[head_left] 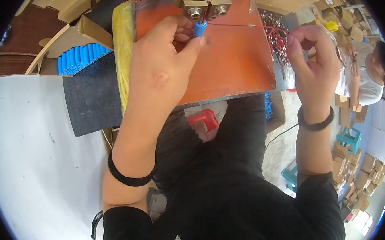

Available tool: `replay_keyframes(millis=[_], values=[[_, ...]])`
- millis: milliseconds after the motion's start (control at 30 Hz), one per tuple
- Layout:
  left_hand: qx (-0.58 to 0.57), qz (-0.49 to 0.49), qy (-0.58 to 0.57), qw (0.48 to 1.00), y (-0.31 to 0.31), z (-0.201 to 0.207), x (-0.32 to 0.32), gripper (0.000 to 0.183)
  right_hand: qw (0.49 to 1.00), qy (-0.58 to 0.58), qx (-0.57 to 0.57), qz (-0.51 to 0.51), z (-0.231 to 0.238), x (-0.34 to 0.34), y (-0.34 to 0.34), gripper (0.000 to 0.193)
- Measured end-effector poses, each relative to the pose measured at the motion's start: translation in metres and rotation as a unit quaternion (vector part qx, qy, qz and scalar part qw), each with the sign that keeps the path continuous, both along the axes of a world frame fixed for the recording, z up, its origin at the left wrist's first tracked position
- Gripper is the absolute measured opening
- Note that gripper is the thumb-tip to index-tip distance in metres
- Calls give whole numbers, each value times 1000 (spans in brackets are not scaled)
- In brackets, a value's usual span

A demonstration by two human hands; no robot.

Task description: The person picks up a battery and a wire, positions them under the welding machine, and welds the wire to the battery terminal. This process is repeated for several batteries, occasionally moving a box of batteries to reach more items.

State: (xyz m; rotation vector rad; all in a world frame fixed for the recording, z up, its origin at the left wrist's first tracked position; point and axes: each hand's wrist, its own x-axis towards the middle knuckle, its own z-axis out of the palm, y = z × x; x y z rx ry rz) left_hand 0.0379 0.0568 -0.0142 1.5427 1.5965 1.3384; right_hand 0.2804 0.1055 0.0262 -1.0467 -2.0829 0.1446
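Note:
My left hand [164,64] pinches a blue cylindrical battery cell [200,29] upright between thumb and fingers. The cell's top sits just under the metal electrode block [205,5] of a welding machine; whether they touch I cannot tell. From the cell's top a thin dark wire [230,25] runs right to a small pale connector. My right hand [315,53] is at the right edge of the work surface, over a pile of red and black wires with white connectors [277,42]. Its thumb and forefinger close on what looks like a red wire.
An orange mat [238,67] covers the bench, with yellow wrapping [126,57] along its left side. A cardboard box of blue cells [81,56] stands at left. Below the bench are a red object [206,118] and another carton [276,112]. A person [367,72] sits at far right among boxes.

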Motion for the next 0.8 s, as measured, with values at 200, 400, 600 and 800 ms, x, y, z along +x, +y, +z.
replay_keyframes(millis=[200, 400, 600, 800], values=[[22, 22, 33, 999, -3, 2, 2, 28, 999, 39, -25, 14, -1, 0, -4, 5], [-71, -82, -76, 991, -19, 9, -4, 28, 986, 79, -120, 88, 10, 0, -1, 9], [-16, -82, -12, 996, -17, 8, 3, 26, 989, 21, -120, 88, 18, -11, -1, 8], [-18, -30, 136, 990, -6, 6, 5, 25, 966, -8, -254, 54, 32, -31, 2, 8]])
